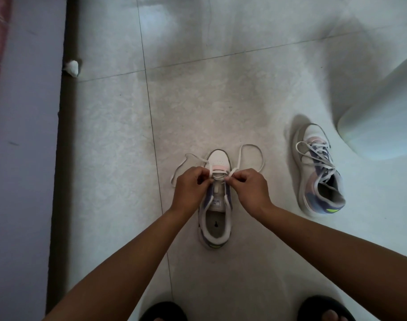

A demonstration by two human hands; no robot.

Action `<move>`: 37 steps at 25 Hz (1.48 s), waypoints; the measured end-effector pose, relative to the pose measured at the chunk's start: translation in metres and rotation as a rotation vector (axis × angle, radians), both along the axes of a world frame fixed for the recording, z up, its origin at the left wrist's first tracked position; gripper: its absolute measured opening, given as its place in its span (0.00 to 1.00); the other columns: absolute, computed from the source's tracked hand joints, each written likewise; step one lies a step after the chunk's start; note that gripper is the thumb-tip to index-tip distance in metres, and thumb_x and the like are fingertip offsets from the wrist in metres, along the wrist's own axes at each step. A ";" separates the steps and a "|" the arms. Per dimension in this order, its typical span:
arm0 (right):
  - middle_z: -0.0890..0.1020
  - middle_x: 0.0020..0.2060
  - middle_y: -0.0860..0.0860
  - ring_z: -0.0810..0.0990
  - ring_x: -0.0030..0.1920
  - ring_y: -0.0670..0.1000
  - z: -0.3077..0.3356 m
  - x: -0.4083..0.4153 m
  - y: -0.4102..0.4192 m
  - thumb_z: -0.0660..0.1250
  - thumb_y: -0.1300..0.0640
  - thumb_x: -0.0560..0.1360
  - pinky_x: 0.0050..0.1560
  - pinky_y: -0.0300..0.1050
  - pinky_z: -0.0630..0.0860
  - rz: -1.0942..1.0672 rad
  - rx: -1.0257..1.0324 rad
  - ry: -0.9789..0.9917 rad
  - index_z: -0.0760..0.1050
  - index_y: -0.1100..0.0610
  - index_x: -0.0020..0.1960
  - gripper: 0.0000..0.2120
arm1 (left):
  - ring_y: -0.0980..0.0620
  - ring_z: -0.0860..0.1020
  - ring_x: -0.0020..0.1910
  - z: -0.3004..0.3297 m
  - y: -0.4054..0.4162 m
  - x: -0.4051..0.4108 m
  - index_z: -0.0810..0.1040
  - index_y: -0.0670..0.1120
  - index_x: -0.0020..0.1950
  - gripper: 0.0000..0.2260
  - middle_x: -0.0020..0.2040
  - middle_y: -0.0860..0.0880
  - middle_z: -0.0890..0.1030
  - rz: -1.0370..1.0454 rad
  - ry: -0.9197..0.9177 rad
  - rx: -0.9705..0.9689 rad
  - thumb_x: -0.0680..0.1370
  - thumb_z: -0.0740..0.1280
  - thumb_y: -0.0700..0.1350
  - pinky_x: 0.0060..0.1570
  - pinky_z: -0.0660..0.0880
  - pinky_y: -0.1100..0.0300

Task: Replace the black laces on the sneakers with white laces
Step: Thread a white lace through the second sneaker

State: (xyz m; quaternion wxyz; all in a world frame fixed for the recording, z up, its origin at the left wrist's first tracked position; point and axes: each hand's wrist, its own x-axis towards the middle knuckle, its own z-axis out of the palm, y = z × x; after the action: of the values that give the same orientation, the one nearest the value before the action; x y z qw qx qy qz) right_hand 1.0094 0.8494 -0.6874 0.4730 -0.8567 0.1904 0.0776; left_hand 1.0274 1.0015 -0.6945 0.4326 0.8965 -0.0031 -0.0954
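Observation:
A white, blue and pink sneaker (215, 225) stands on the tiled floor in front of me, toe pointing away. A white lace (258, 151) runs through its lowest eyelets, and its two ends loop out on the floor to either side of the toe. My left hand (191, 188) pinches the left strand at the eyelet row. My right hand (251, 188) pinches the right strand opposite. A second matching sneaker (320, 174) lies to the right, fully laced with a white lace. No black lace is in view.
A purple bed or furniture edge (24, 158) with a dark base runs along the left. A crumpled white wad (71, 67) lies beside it. A white rounded object (383, 126) stands at the right. My two feet in dark slippers (163, 312) show at the bottom.

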 end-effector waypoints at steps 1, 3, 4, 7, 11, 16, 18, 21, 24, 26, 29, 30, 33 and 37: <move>0.74 0.30 0.47 0.71 0.33 0.43 0.000 -0.002 0.003 0.71 0.58 0.72 0.33 0.25 0.65 0.032 -0.047 -0.017 0.77 0.58 0.32 0.11 | 0.53 0.78 0.41 -0.001 -0.002 -0.003 0.80 0.42 0.45 0.02 0.42 0.47 0.80 0.009 -0.013 0.014 0.73 0.70 0.38 0.44 0.76 0.61; 0.75 0.39 0.48 0.73 0.40 0.43 0.000 -0.004 0.007 0.69 0.58 0.73 0.38 0.25 0.64 0.077 -0.086 -0.023 0.81 0.57 0.42 0.04 | 0.52 0.78 0.41 -0.001 -0.006 -0.008 0.80 0.42 0.45 0.01 0.41 0.47 0.80 0.072 -0.024 0.028 0.74 0.69 0.39 0.46 0.77 0.54; 0.76 0.42 0.48 0.74 0.42 0.43 -0.001 -0.004 0.010 0.69 0.59 0.74 0.41 0.25 0.65 0.082 -0.095 -0.024 0.82 0.57 0.47 0.04 | 0.51 0.78 0.42 0.000 -0.008 -0.012 0.80 0.41 0.45 0.01 0.42 0.47 0.81 0.100 -0.020 0.018 0.75 0.68 0.39 0.46 0.77 0.53; 0.80 0.44 0.50 0.78 0.44 0.47 0.000 -0.001 0.009 0.68 0.62 0.73 0.47 0.38 0.75 -0.054 0.005 0.026 0.80 0.58 0.54 0.10 | 0.51 0.78 0.45 0.006 -0.015 -0.026 0.77 0.44 0.52 0.05 0.47 0.47 0.80 0.039 -0.007 0.073 0.78 0.65 0.43 0.45 0.76 0.58; 0.80 0.39 0.48 0.79 0.41 0.49 0.006 0.000 0.006 0.67 0.59 0.74 0.41 0.42 0.73 0.019 -0.127 0.023 0.76 0.55 0.49 0.04 | 0.42 0.81 0.46 0.009 -0.030 -0.048 0.75 0.35 0.61 0.18 0.50 0.38 0.82 -0.167 -0.198 0.387 0.73 0.70 0.38 0.44 0.78 0.54; 0.79 0.46 0.53 0.77 0.44 0.54 0.014 -0.007 0.021 0.61 0.57 0.77 0.40 0.45 0.70 0.334 -0.300 0.028 0.71 0.57 0.53 0.06 | 0.46 0.77 0.54 0.004 -0.021 -0.036 0.64 0.41 0.72 0.20 0.57 0.44 0.79 -0.161 -0.090 0.421 0.80 0.58 0.43 0.51 0.70 0.57; 0.77 0.47 0.56 0.77 0.44 0.57 0.018 -0.002 0.020 0.59 0.62 0.76 0.40 0.46 0.69 0.362 -0.299 0.042 0.67 0.58 0.54 0.07 | 0.48 0.78 0.53 0.008 -0.019 -0.036 0.69 0.45 0.69 0.17 0.56 0.46 0.80 -0.075 -0.046 0.312 0.80 0.58 0.43 0.48 0.72 0.57; 0.70 0.54 0.57 0.76 0.46 0.60 0.021 0.005 0.017 0.57 0.65 0.75 0.43 0.49 0.71 0.474 -0.363 0.069 0.68 0.60 0.55 0.09 | 0.51 0.80 0.50 0.008 -0.012 -0.028 0.75 0.47 0.63 0.14 0.53 0.49 0.82 0.149 0.067 0.057 0.78 0.63 0.41 0.48 0.75 0.57; 0.68 0.58 0.57 0.76 0.49 0.61 0.018 0.005 0.014 0.56 0.64 0.77 0.47 0.51 0.73 0.589 -0.460 0.122 0.70 0.61 0.60 0.12 | 0.63 0.77 0.44 0.003 -0.001 -0.020 0.76 0.45 0.61 0.13 0.48 0.55 0.80 0.251 0.190 -0.125 0.76 0.67 0.41 0.43 0.73 0.74; 0.69 0.59 0.58 0.76 0.51 0.61 0.017 0.008 0.013 0.56 0.63 0.78 0.47 0.50 0.73 0.660 -0.596 0.157 0.71 0.61 0.62 0.14 | 0.66 0.76 0.42 0.001 0.001 -0.019 0.78 0.44 0.58 0.12 0.46 0.55 0.79 0.281 0.202 -0.189 0.75 0.69 0.40 0.40 0.71 0.78; 0.70 0.59 0.57 0.75 0.55 0.59 0.015 0.015 0.016 0.58 0.61 0.78 0.44 0.47 0.69 0.680 -0.732 0.160 0.73 0.60 0.60 0.13 | 0.66 0.77 0.45 -0.001 0.000 -0.021 0.78 0.45 0.55 0.09 0.48 0.53 0.81 0.273 0.197 -0.264 0.75 0.69 0.38 0.41 0.72 0.77; 0.70 0.59 0.57 0.74 0.56 0.58 0.017 0.016 0.017 0.59 0.62 0.77 0.44 0.48 0.69 0.686 -0.774 0.115 0.74 0.60 0.59 0.12 | 0.65 0.77 0.46 -0.001 -0.001 -0.021 0.78 0.45 0.55 0.09 0.48 0.54 0.81 0.263 0.193 -0.281 0.75 0.68 0.37 0.42 0.72 0.77; 0.78 0.45 0.60 0.79 0.43 0.59 0.022 0.011 0.018 0.73 0.67 0.65 0.37 0.48 0.73 0.720 -0.839 -0.230 0.79 0.63 0.43 0.08 | 0.64 0.78 0.47 -0.001 -0.003 -0.023 0.78 0.46 0.55 0.10 0.48 0.55 0.80 0.260 0.192 -0.296 0.75 0.67 0.37 0.43 0.72 0.77; 0.81 0.42 0.58 0.79 0.43 0.59 0.013 0.010 0.008 0.69 0.63 0.70 0.42 0.49 0.71 0.749 -0.579 -0.208 0.77 0.61 0.44 0.03 | 0.59 0.79 0.48 -0.002 -0.007 -0.023 0.76 0.44 0.60 0.13 0.50 0.52 0.81 0.396 0.313 -0.382 0.76 0.69 0.42 0.46 0.75 0.70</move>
State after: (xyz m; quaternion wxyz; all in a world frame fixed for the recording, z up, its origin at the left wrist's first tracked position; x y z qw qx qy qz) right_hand 1.0194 0.8578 -0.6743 0.1711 -0.9661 -0.1655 0.1000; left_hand 1.0039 0.9947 -0.6960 0.5988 0.7565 0.2202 -0.1436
